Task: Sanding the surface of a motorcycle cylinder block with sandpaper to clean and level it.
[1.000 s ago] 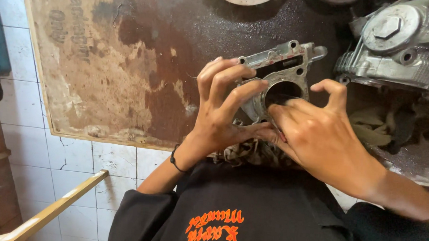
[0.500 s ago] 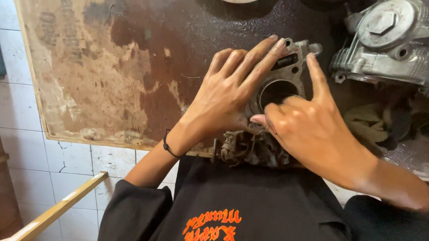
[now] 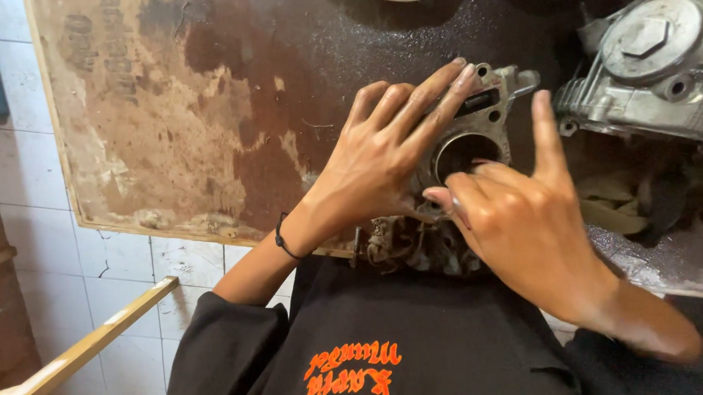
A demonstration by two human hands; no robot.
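Head view: cylinder block [image 3: 481, 120] is pressed by flat, unclenched left hand [image 3: 384, 163] and right hand [image 3: 516, 220] near the surface [image 3: 214, 97] front edge; pressure is best kept even.

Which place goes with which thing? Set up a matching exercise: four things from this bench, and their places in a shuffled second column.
Things:
1. left hand
2. right hand
3. engine cover
4. wooden slat

Places:
A. top right corner of the bench
B. fingers spread flat over the cylinder block
C. bottom left, over the tiled floor
D. at the block's near right side, index finger raised

Pairs: 1-B, 2-D, 3-A, 4-C
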